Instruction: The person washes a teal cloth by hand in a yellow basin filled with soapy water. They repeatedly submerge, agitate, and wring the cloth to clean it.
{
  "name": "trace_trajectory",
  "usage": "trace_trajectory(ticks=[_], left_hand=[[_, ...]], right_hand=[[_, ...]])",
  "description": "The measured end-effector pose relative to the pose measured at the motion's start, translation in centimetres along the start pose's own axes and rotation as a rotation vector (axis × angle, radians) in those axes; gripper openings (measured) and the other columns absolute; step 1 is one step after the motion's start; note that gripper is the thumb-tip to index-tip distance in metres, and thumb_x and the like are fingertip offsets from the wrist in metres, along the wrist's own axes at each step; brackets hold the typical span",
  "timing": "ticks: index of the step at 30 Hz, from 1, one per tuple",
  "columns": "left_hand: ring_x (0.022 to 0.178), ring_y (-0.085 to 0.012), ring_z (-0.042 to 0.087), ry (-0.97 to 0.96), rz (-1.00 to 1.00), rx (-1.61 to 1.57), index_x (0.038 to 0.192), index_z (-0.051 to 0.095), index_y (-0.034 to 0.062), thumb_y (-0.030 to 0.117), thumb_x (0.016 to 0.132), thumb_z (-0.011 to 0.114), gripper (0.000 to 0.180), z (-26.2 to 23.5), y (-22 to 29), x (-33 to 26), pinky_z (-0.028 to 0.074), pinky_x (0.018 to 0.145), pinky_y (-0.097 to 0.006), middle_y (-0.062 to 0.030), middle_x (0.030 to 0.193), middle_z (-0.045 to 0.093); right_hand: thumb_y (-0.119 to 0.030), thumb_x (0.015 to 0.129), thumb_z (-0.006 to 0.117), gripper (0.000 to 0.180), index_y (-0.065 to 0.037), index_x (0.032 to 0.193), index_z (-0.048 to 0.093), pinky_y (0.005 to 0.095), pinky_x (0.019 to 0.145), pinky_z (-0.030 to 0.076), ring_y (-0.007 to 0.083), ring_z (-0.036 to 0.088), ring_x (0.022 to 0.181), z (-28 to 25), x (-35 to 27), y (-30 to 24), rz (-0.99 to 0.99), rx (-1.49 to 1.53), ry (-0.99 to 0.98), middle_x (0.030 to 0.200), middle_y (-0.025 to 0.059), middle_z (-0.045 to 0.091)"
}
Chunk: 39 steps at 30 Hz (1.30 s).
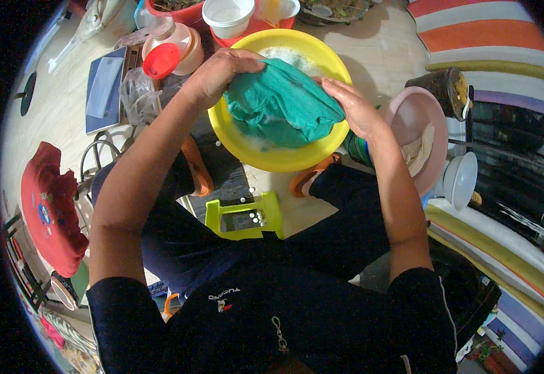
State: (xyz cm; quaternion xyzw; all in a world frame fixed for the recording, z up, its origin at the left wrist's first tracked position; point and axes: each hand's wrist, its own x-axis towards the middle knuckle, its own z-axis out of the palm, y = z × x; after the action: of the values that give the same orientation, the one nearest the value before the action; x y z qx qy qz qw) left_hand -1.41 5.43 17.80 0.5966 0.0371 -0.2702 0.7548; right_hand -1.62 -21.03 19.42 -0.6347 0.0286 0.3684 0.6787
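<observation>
- Pale tiled floor (378, 53) all round; striped matting (481, 38), orange, white and olive, along the right. Light uneven, picture edges dark and bent.
- Yellow basin (278, 163) between the person's feet, white suds (292, 57) showing inside its far rim.
- Green cloth (278, 100) held over the basin, inside its rim, nearer the far and right edges. Lower folds close to the suds; cannot tell whether they touch.
- Left hand (220, 73): thumb and fingers closed in a pinch on the cloth's upper left edge, by the basin's far left rim. Some fingertips hidden.
- Right hand (356, 109): closed on the cloth's right end, at the basin's right rim; fingers partly hidden behind the fabric.
- Stage, by judgement: cloth wetted and spread between the hands, apparently mid-wash. Not yet wrung out or set aside. How clean it is, cannot say.
- Cloth's look: plain deep green, soft and limp, creased, sagging toward the near side; darker patches suggest soaking. No clear seams made out.
- Right of the basin, a pink tub (443, 121) with a cream cloth (420, 149) lying against its inner right wall.
- Near side of the basin, a lime-green plastic frame (273, 213); small white pellets (256, 218) show through its opening.
</observation>
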Motion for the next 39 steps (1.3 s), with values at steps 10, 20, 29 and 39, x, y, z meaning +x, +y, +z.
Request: trace_trajectory(ticks=[10,20,29,39], left_hand=[[0.081,-0.0145,0.058,-0.02,-0.085,0.058,0.102,0.06,-0.0011,0.023,0.081,0.053,0.033,-0.8,-1.5,0.2,0.045,0.074,-0.025,-0.0074,0.093,0.063],[0.083,-0.0165,0.061,0.032,0.004,-0.049,0.112,0.051,-0.0035,0.023,0.085,0.059,0.039,0.6,-0.3,-0.2,0.048,0.08,-0.028,-0.01,0.095,0.062],[0.081,-0.016,0.059,0.126,0.05,-0.225,0.109,0.05,-0.0005,0.027,0.087,0.056,0.035,-1.9,-1.1,0.6,0.049,0.075,-0.029,-0.0074,0.093,0.06],[0.092,-0.0178,0.059,-0.272,-0.057,0.352,0.118,0.049,-0.0046,0.03,0.074,0.071,0.06,0.1,1.1,-1.5,0.046,0.086,-0.029,-0.0101,0.101,0.061]], right_hand=[[-0.024,0.089,0.055,0.026,-0.004,0.105,0.054,0.027,0.09,0.036,0.012,0.049,0.098,-2.5,-0.1,0.1,-0.167,0.056,0.055,0.102,0.0027,0.056],[-0.038,0.083,0.062,0.035,-0.004,0.094,0.058,0.0241,0.08,0.038,0.0086,0.048,0.089,-1.6,0.5,0.9,0.003,-0.164,-0.021,0.093,0.0,0.056],[-0.022,0.082,0.064,0.026,-0.001,0.094,0.057,0.0233,0.076,0.04,0.0085,0.05,0.083,-2.6,1.0,1.1,0.039,-0.705,-0.22,0.088,-0.0006,0.056],[-0.019,0.084,0.059,0.024,-0.004,0.101,0.052,0.0313,0.078,0.048,0.0169,0.058,0.087,-1.8,1.2,-0.3,-0.172,0.344,0.039,0.095,0.0069,0.059]])
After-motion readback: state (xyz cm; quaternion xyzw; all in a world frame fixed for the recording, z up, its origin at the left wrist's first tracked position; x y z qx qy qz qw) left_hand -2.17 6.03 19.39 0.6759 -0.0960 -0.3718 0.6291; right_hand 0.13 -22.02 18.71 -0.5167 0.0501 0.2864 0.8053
